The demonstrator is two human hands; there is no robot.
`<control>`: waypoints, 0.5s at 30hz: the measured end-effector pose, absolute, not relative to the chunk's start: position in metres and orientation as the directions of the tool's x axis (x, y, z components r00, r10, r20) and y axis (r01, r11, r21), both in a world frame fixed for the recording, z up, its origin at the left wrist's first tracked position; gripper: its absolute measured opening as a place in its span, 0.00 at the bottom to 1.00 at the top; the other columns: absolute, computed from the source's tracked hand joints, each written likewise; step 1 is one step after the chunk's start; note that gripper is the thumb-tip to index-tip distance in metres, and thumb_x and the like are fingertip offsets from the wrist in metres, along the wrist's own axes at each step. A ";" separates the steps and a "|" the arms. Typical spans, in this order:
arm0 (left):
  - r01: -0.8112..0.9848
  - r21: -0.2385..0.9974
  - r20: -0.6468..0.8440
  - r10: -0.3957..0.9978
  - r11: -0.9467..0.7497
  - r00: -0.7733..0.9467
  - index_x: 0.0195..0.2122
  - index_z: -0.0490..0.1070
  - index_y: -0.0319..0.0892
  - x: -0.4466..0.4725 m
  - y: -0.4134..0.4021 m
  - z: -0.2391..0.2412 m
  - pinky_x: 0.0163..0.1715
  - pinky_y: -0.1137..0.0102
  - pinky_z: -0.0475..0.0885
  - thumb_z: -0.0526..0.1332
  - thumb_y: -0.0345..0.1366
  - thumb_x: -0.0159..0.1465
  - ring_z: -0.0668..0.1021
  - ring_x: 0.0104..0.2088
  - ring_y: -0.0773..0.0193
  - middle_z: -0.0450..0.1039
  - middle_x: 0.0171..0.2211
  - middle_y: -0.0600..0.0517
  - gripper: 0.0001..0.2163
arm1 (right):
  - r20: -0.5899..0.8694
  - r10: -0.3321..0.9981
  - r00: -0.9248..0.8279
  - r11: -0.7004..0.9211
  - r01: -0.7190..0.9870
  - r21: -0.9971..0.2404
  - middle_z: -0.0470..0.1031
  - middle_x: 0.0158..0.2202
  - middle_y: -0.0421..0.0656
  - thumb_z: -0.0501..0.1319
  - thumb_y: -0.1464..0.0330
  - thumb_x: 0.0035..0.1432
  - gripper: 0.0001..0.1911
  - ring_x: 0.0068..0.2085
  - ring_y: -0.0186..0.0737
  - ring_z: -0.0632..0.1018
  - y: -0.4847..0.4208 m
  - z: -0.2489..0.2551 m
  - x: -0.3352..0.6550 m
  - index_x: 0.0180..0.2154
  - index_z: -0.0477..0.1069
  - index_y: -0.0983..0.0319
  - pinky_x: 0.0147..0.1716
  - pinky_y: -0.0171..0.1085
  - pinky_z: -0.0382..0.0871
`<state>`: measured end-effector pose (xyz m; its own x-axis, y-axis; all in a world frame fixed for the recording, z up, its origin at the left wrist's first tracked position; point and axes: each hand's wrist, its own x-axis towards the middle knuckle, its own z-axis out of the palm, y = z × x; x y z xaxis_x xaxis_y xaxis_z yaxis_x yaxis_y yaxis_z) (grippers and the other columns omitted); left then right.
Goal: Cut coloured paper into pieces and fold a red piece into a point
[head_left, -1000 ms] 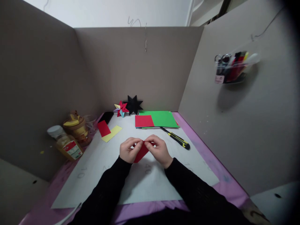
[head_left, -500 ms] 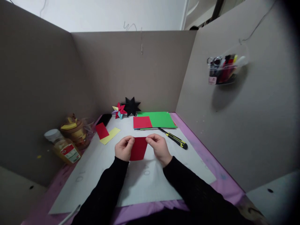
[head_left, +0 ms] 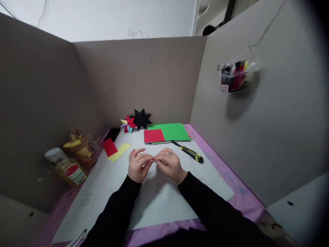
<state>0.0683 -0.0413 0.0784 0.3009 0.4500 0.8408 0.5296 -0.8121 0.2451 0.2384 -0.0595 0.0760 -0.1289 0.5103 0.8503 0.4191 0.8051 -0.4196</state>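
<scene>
My left hand (head_left: 138, 167) and my right hand (head_left: 170, 165) meet above the white sheet (head_left: 108, 202), thumbs and fingertips pinched together. Between them is the red paper, turned nearly edge-on, so my fingers hide almost all of it. Two fingers of my left hand stand a little apart above the pinch. Left of my hands, a red paper rectangle (head_left: 110, 147) overlaps a yellow paper strip (head_left: 120, 153). To the right lies a black and yellow utility knife (head_left: 191, 153). Behind it, a red paper square (head_left: 154, 136) rests on green paper (head_left: 176, 132).
At the back stand a multicoloured paper star (head_left: 128, 124) and a black paper star (head_left: 141, 119), with a phone (head_left: 112, 134) nearby. A glue bottle (head_left: 69, 168) and a pot (head_left: 81, 149) are at left. A clear container (head_left: 235, 80) of tools hangs on the right wall.
The red paper, seen broad side before, has turned edge-on and is mostly hidden. My hands have come together, fingertips meeting. The view has shifted slightly.
</scene>
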 end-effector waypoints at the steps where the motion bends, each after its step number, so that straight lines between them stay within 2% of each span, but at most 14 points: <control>1: 0.540 0.249 0.834 0.461 -0.804 0.303 0.30 0.73 0.46 0.069 -0.042 0.076 0.52 0.55 0.57 0.61 0.33 0.58 0.73 0.44 0.56 0.77 0.28 0.52 0.03 | 0.845 0.520 -0.127 0.800 0.419 -0.429 0.76 0.29 0.42 0.58 0.72 0.53 0.06 0.34 0.39 0.74 -0.059 0.075 0.237 0.31 0.73 0.57 0.39 0.44 0.68; 8: 0.495 0.344 0.874 0.465 -0.798 0.143 0.29 0.73 0.44 0.069 -0.036 0.065 0.40 0.62 0.65 0.61 0.33 0.58 0.74 0.34 0.60 0.75 0.26 0.52 0.03 | 0.815 0.576 -0.064 0.769 0.379 -0.515 0.75 0.27 0.42 0.58 0.72 0.54 0.05 0.31 0.38 0.74 -0.057 0.071 0.234 0.29 0.72 0.59 0.37 0.42 0.68; 11: 0.502 0.338 0.856 0.482 -0.796 0.188 0.29 0.73 0.44 0.069 -0.035 0.068 0.43 0.61 0.65 0.61 0.33 0.57 0.74 0.38 0.58 0.76 0.27 0.52 0.02 | 0.814 0.576 -0.076 0.764 0.406 -0.502 0.75 0.27 0.42 0.57 0.72 0.54 0.06 0.32 0.38 0.73 -0.055 0.068 0.236 0.29 0.72 0.59 0.37 0.42 0.68; 15: 0.541 0.286 0.838 0.480 -0.791 0.259 0.31 0.73 0.45 0.072 -0.040 0.072 0.48 0.57 0.61 0.62 0.32 0.56 0.73 0.44 0.55 0.77 0.29 0.52 0.02 | 0.824 0.539 -0.173 0.785 0.458 -0.417 0.75 0.28 0.42 0.56 0.72 0.54 0.07 0.33 0.38 0.72 -0.053 0.066 0.238 0.30 0.72 0.58 0.38 0.42 0.68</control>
<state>0.0722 -0.0401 0.0724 0.2585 0.4798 0.8384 0.5408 -0.7911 0.2859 0.2377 -0.0534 0.0659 -0.1727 0.5393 0.8242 0.4583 0.7847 -0.4174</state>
